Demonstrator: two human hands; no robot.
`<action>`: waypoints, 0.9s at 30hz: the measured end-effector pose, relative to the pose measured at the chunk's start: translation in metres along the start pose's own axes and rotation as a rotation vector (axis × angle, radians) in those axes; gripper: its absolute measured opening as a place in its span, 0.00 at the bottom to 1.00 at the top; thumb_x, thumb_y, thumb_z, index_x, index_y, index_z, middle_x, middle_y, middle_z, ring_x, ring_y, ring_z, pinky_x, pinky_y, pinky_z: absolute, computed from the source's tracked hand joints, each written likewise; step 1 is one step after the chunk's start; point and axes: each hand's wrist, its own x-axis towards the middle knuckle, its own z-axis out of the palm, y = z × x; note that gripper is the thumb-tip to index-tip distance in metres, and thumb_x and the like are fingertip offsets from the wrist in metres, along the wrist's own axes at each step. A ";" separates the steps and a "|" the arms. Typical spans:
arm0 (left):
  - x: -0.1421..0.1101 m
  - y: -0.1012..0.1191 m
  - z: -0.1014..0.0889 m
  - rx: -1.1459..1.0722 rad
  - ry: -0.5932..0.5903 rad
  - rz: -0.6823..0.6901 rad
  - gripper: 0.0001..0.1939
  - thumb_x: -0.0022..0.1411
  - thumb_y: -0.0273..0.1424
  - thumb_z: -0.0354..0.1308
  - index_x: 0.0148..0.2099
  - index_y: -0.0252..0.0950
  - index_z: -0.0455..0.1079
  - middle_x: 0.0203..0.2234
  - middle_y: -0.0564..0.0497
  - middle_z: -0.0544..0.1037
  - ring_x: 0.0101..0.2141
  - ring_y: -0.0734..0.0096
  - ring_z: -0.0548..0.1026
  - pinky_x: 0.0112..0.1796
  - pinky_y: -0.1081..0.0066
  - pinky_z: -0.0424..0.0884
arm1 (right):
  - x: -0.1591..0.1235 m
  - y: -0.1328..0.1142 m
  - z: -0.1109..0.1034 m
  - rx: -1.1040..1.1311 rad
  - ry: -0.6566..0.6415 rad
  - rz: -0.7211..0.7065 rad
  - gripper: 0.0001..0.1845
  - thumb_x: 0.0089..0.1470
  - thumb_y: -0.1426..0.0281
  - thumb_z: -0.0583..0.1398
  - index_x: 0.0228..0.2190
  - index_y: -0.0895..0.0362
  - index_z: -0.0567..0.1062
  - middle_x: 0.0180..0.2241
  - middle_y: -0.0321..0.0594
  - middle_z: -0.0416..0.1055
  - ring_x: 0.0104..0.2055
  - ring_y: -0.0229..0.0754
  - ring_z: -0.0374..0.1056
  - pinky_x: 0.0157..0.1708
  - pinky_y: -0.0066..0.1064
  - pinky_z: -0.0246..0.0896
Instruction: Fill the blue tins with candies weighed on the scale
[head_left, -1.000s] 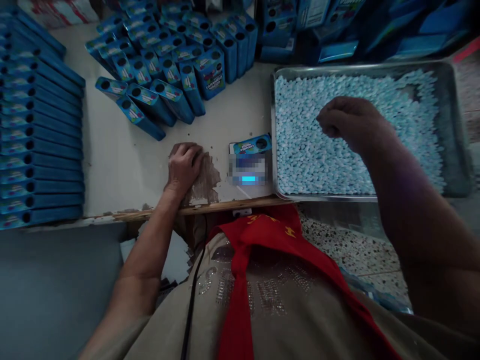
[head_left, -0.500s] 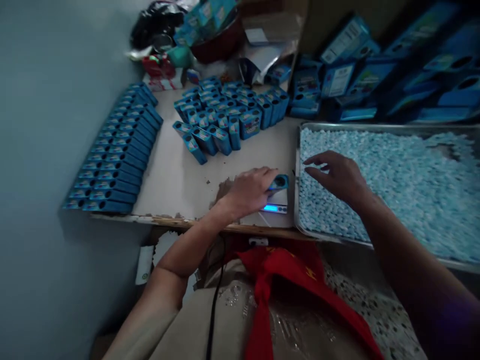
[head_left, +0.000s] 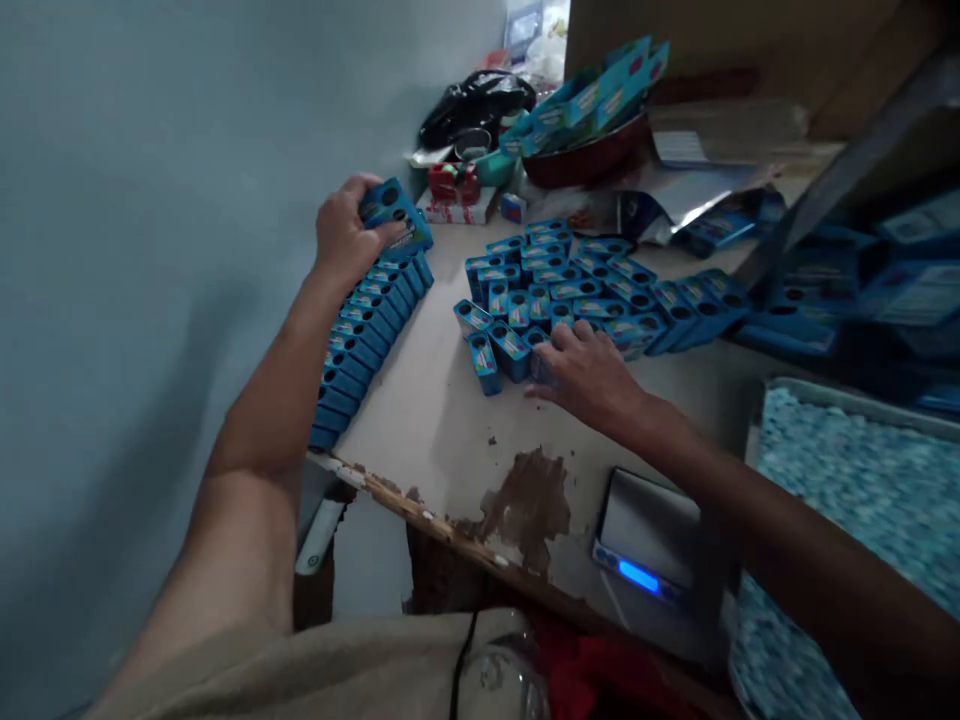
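Observation:
At the far end of the lined-up boxes (head_left: pixel 358 335) along the wall, my left hand (head_left: pixel 349 230) grips a small blue box (head_left: pixel 397 215) with a round dark hole at its top. My right hand (head_left: pixel 589 375) reaches into the near edge of the loose cluster of similar blue boxes (head_left: pixel 551 265). Its fingers are curled round one box (head_left: pixel 538 350) there, partly hidden behind them. A small digital scale (head_left: pixel 651 525) with a lit blue display lies on the table, its pan bare, under and beside my right forearm.
A metal tray (head_left: pixel 754 440) of small pale-blue pieces stands at the right. Behind the cluster are a dark red bowl (head_left: pixel 592 160) heaped with flat blue cartons, a black plastic bag (head_left: pixel 476 105) and a red tape dispenser (head_left: pixel 454 185). The wooden table edge (head_left: pixel 420 510) is chipped.
My left hand has carried a blue box from the scale to the far end of the rows at the left. My right hand has moved from over the tray to the box cluster. The view has turned left.

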 end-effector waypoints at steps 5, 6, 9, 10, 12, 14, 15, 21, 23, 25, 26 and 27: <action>0.091 -0.013 0.061 0.024 -0.211 -0.057 0.30 0.73 0.20 0.81 0.71 0.29 0.77 0.62 0.52 0.88 0.57 0.71 0.84 0.64 0.75 0.77 | 0.007 0.022 0.009 -0.076 -0.045 -0.088 0.25 0.54 0.68 0.84 0.51 0.46 0.88 0.51 0.54 0.83 0.54 0.70 0.78 0.50 0.54 0.74; 0.098 -0.016 0.075 0.024 -0.256 -0.066 0.29 0.74 0.18 0.79 0.71 0.30 0.77 0.61 0.53 0.88 0.56 0.75 0.83 0.62 0.78 0.77 | 0.005 0.026 0.012 -0.059 -0.047 -0.098 0.26 0.52 0.70 0.83 0.51 0.44 0.88 0.51 0.53 0.83 0.54 0.70 0.78 0.50 0.55 0.75; 0.105 -0.034 0.109 0.011 -0.368 -0.099 0.23 0.74 0.14 0.76 0.66 0.29 0.79 0.56 0.58 0.90 0.47 0.82 0.81 0.55 0.84 0.77 | -0.001 0.032 0.018 0.001 -0.051 -0.105 0.29 0.54 0.76 0.76 0.54 0.37 0.89 0.51 0.47 0.84 0.53 0.69 0.80 0.48 0.55 0.77; 0.106 -0.043 0.117 0.008 -0.413 -0.114 0.21 0.74 0.14 0.77 0.63 0.29 0.79 0.54 0.60 0.90 0.46 0.84 0.80 0.53 0.85 0.76 | -0.001 0.032 0.019 0.010 -0.049 -0.100 0.31 0.56 0.78 0.72 0.56 0.36 0.89 0.51 0.46 0.85 0.52 0.67 0.81 0.48 0.54 0.77; 0.107 -0.061 0.131 0.006 -0.510 -0.147 0.14 0.74 0.16 0.78 0.56 0.30 0.79 0.51 0.61 0.90 0.45 0.84 0.78 0.52 0.84 0.74 | 0.003 0.030 0.018 0.011 -0.060 -0.099 0.36 0.59 0.82 0.65 0.61 0.38 0.88 0.50 0.47 0.85 0.51 0.64 0.81 0.48 0.52 0.77; 0.108 -0.079 0.143 0.008 -0.601 -0.188 0.12 0.79 0.23 0.79 0.47 0.32 0.77 0.47 0.61 0.89 0.45 0.83 0.76 0.52 0.81 0.72 | 0.011 0.028 0.013 0.001 -0.096 -0.095 0.37 0.60 0.85 0.60 0.62 0.45 0.88 0.49 0.49 0.84 0.52 0.63 0.80 0.50 0.51 0.75; 0.107 -0.087 0.149 0.006 -0.633 -0.189 0.15 0.83 0.29 0.78 0.44 0.33 0.76 0.44 0.62 0.88 0.45 0.83 0.75 0.53 0.80 0.70 | 0.016 0.028 0.009 -0.001 -0.125 -0.099 0.35 0.61 0.86 0.59 0.61 0.48 0.88 0.48 0.51 0.84 0.52 0.63 0.79 0.50 0.50 0.74; 0.083 -0.107 0.194 0.014 -0.487 -0.086 0.30 0.85 0.51 0.78 0.40 0.35 0.71 0.39 0.61 0.83 0.49 0.81 0.69 0.59 0.76 0.62 | 0.032 0.036 -0.010 -0.042 -0.228 -0.139 0.28 0.64 0.87 0.57 0.52 0.52 0.88 0.46 0.51 0.82 0.52 0.59 0.76 0.49 0.45 0.61; 0.076 -0.104 0.203 0.033 -0.411 -0.112 0.26 0.80 0.45 0.85 0.47 0.33 0.76 0.49 0.56 0.87 0.53 0.76 0.71 0.66 0.72 0.63 | 0.031 0.039 -0.013 -0.089 -0.226 -0.106 0.31 0.66 0.88 0.56 0.55 0.52 0.89 0.47 0.52 0.82 0.52 0.60 0.75 0.49 0.46 0.58; 0.069 -0.098 0.203 0.051 -0.371 -0.138 0.27 0.75 0.36 0.89 0.60 0.29 0.78 0.64 0.48 0.84 0.61 0.68 0.71 0.75 0.62 0.60 | 0.031 0.041 -0.018 -0.109 -0.258 -0.108 0.32 0.68 0.88 0.54 0.57 0.52 0.89 0.48 0.53 0.82 0.52 0.59 0.75 0.48 0.46 0.56; 0.064 -0.095 0.199 0.061 -0.354 -0.138 0.33 0.72 0.32 0.91 0.67 0.28 0.77 0.70 0.44 0.80 0.66 0.64 0.70 0.79 0.55 0.57 | 0.033 0.041 -0.020 -0.109 -0.284 -0.121 0.32 0.69 0.88 0.54 0.58 0.53 0.89 0.48 0.53 0.83 0.52 0.58 0.75 0.48 0.45 0.55; 0.059 -0.091 0.194 0.064 -0.334 -0.115 0.39 0.70 0.30 0.92 0.72 0.28 0.75 0.74 0.41 0.76 0.70 0.60 0.68 0.81 0.49 0.54 | 0.036 0.040 -0.024 -0.108 -0.312 -0.136 0.32 0.69 0.87 0.54 0.57 0.53 0.89 0.48 0.52 0.83 0.52 0.57 0.75 0.48 0.45 0.54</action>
